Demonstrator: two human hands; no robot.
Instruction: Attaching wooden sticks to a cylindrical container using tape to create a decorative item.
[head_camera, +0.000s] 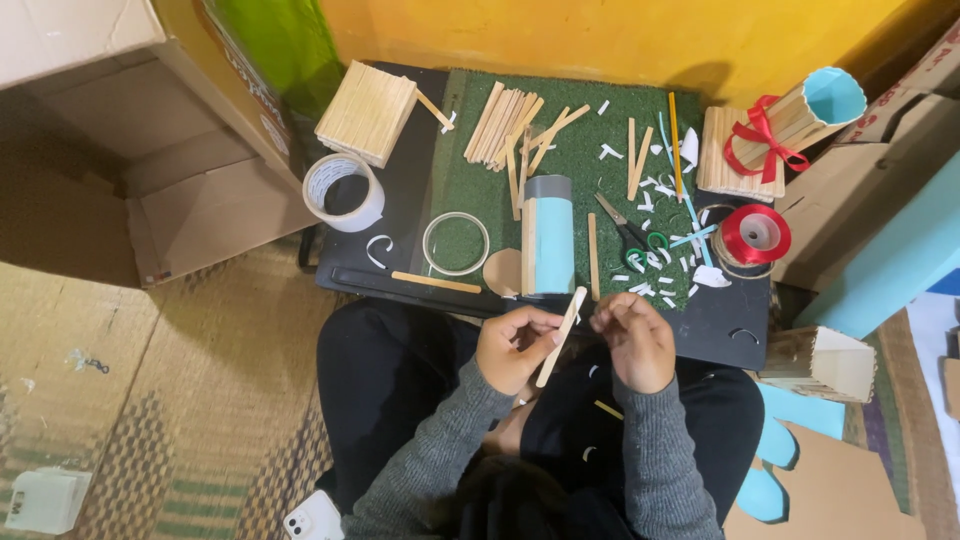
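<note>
Left hand (512, 348): lower centre of the frame, over my lap; I see it pinching a stick (562, 335) near its middle, so both ends stay free
Stick: slanted, top end toward the tube (548, 236), just below the tabletop (400, 200) edge
Right hand (632, 340): just right of the stick, fingers curled in; I cannot tell what, if anything, it pinches
Tube: centre frame, lying on the green mat (580, 120), partly clad in sticks, close in front of my hands
Loose sticks (505, 125): upper centre, piled within reach
Scissors (628, 235): right of the tube, among paper scraps
Tape roll (343, 192): left, off the mat
Red ribbon (755, 234): right edge, parked aside
</note>
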